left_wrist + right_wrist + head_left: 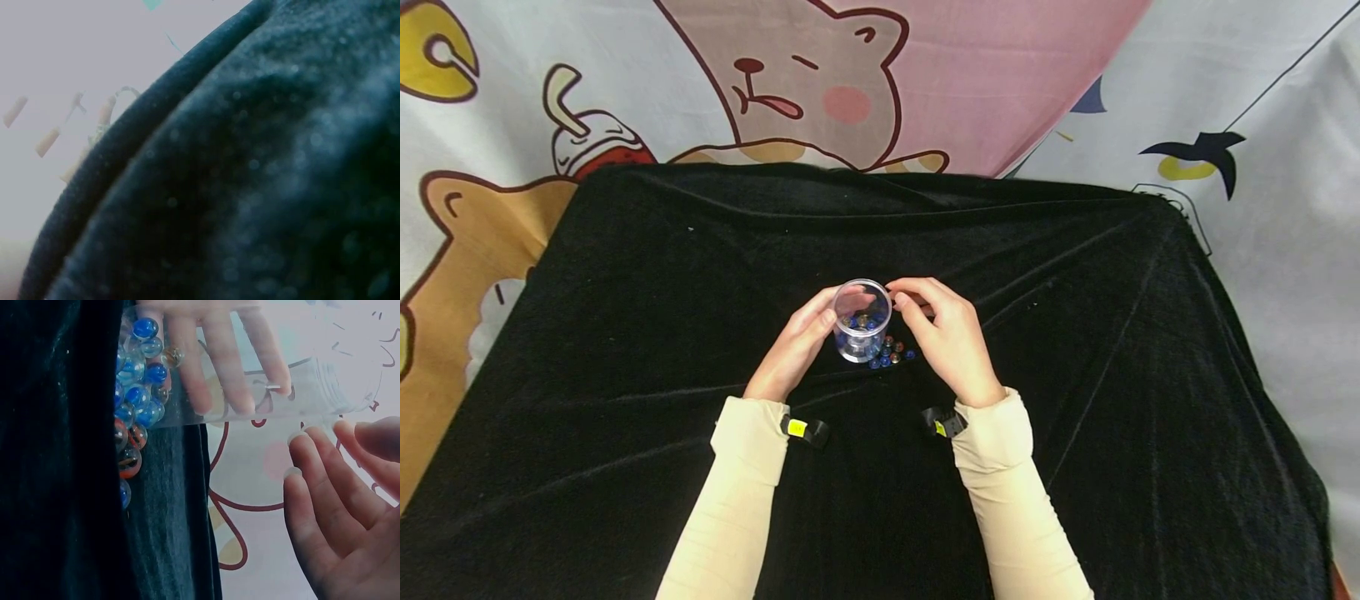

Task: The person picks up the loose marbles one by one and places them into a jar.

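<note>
A clear plastic jar (863,333) stands upright on the black cloth, its open top up and glass marbles (861,322) inside. My left hand (797,346) holds it from the left, thumb near the rim and fingers spread along the far wall, seen through the plastic in the right wrist view. Beside the jar's right foot lie several loose marbles (895,352), blue and reddish. My right hand (946,333) hovers at the right of the rim, thumb and index fingertips close together; I cannot tell whether a marble is between them. Only cloth (281,156) fills most of the left wrist view.
Black velvety cloth (1075,400) covers the table, with folds and creases. Behind it hangs a curtain (970,83) printed with cartoon animals. Each sleeved wrist carries a dark strap (805,430) with a yellow patch.
</note>
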{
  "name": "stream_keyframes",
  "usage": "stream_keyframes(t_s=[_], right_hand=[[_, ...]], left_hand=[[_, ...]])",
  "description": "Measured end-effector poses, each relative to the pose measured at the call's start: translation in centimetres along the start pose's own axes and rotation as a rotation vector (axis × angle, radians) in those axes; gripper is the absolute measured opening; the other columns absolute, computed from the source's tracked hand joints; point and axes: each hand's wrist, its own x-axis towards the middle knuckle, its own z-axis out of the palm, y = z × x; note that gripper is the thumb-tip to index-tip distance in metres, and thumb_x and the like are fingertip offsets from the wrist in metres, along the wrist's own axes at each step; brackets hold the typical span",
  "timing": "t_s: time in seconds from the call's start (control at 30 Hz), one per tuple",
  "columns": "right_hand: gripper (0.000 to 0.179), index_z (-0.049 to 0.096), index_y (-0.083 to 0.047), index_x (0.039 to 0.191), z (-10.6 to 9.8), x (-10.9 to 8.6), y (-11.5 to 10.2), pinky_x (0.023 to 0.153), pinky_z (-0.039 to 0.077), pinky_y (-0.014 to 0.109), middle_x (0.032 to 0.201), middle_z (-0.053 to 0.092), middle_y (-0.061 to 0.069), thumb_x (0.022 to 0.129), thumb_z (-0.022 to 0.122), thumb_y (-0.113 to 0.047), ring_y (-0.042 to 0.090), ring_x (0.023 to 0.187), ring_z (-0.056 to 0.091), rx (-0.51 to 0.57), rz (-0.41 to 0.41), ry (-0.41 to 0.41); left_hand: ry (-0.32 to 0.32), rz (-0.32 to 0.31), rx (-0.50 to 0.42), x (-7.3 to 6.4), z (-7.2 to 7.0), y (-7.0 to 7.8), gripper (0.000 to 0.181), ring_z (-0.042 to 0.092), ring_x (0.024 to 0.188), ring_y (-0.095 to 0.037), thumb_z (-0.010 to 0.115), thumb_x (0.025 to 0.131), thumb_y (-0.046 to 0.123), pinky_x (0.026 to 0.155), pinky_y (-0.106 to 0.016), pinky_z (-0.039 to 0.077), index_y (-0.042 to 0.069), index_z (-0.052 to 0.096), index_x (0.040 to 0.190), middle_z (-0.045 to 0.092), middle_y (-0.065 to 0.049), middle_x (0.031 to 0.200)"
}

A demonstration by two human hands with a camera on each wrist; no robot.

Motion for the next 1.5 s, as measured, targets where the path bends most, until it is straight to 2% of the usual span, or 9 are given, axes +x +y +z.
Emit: stream_keyframes(t_s=[0.3,0.53,0.7,1.07,1.23,1.5], right_hand=[[0.021,0.063,-0.019,0.103,0.0,0.1,0.4,0.073,0.048,0.028,0.093,0.059,-0.011,0.091,0.050,-0.030,0.002,0.080,0.055,-0.030,0.002,-0.028],[0.021,0.063,-0.019,0.103,0.0,0.1,0.9,0.073,0.048,0.030,0.093,0.059,-0.011,0.091,0.051,-0.030,0.003,0.080,0.055,-0.067,-0.002,-0.068],[0.021,0.062,-0.018,0.105,0.0,0.0,1.1,0.073,0.048,0.033,0.094,0.058,-0.009,0.090,0.052,-0.030,0.004,0.080,0.054,-0.092,0.021,-0.114],[0.022,0.061,-0.018,0.106,0.2,0.0,1.5,0.071,0.047,0.026,0.093,0.059,-0.008,0.089,0.054,-0.030,0.005,0.079,0.055,-0.159,0.107,-0.229],[0.023,0.061,-0.018,0.107,0.2,-0.1,1.7,0.069,0.046,0.027,0.092,0.059,-0.008,0.089,0.054,-0.031,0.006,0.078,0.055,-0.162,0.138,-0.284],[0.023,0.060,-0.019,0.107,0.2,-0.2,2.1,0.062,0.044,0.026,0.086,0.059,-0.009,0.089,0.054,-0.030,0.006,0.071,0.055,-0.189,0.164,-0.313]], left_hand=[[0.001,-0.018,-0.001,-0.1,0.0,0.1,0.042,0.030,0.125,-0.036,0.032,0.097,0.021,0.101,-0.054,0.015,-0.003,0.033,0.132,0.037,-0.027,0.131],[0.043,-0.068,0.011,0.0,-0.8,-1.5,0.049,0.034,0.124,-0.029,0.040,0.093,0.038,0.102,-0.048,0.019,0.008,0.039,0.132,0.044,-0.014,0.131],[0.040,-0.065,0.004,-0.1,-0.8,-1.6,0.050,0.033,0.125,-0.028,0.040,0.093,0.039,0.102,-0.048,0.019,0.007,0.039,0.132,0.043,-0.015,0.131],[0.018,-0.029,-0.017,-0.1,-0.7,-1.6,0.053,0.032,0.125,-0.028,0.040,0.094,0.037,0.104,-0.047,0.016,0.001,0.035,0.132,0.040,-0.019,0.132],[0.028,-0.048,-0.002,0.0,-0.7,-1.5,0.051,0.032,0.125,-0.028,0.040,0.093,0.038,0.103,-0.048,0.017,0.004,0.037,0.132,0.041,-0.017,0.131],[0.044,-0.074,0.020,0.0,-1.0,-1.9,0.050,0.033,0.125,-0.028,0.040,0.093,0.041,0.102,-0.048,0.018,0.009,0.039,0.131,0.043,-0.014,0.131]])
